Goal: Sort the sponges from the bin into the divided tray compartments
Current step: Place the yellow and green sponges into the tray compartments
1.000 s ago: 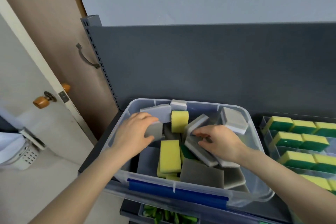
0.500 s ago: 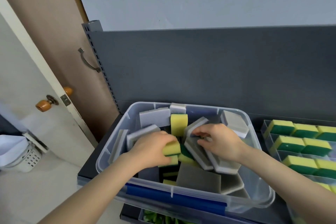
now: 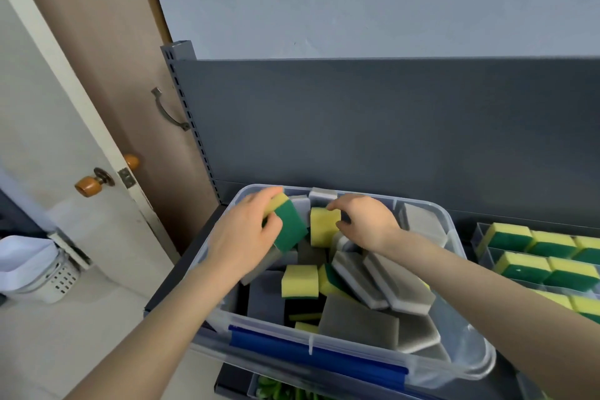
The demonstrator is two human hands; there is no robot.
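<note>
Yellow foam sponge with green scouring face (image 3: pixel 288 227): held clear of the pile, above the far left corner of the clear plastic bin (image 3: pixel 483 362), green face toward us. The left hand (image 3: pixel 242 239) grips it, fingers over the yellow top, thumb on the green face.

Second sponge, plain yellow side showing (image 3: pixel 323 227): stands on edge by the middle of the bin's far wall. The right hand (image 3: pixel 368 224) has its fingers curled over the sponge's top right corner, apparently pinching it.

Handling, our judgement: light, soft, compressible, not fragile. The foam yields, so a hard squeeze deforms it. The scouring face is rougher and should resist slipping. We judge the best hold is across the short sides, thumb opposite fingers.

Left in the bin: loose grey-and-white sponges (image 3: pixel 360 323) lying at angles, a few more yellow ones among them, and a blue latch (image 3: pixel 311 349) on the near wall.

Clear divided tray (image 3: pixel 480 234), just beside the bin's right wall: rows of yellow-and-green sponges (image 3: pixel 552 243) already fill its compartments. We see no grey ones there, though the frame cuts the tray off.
</note>
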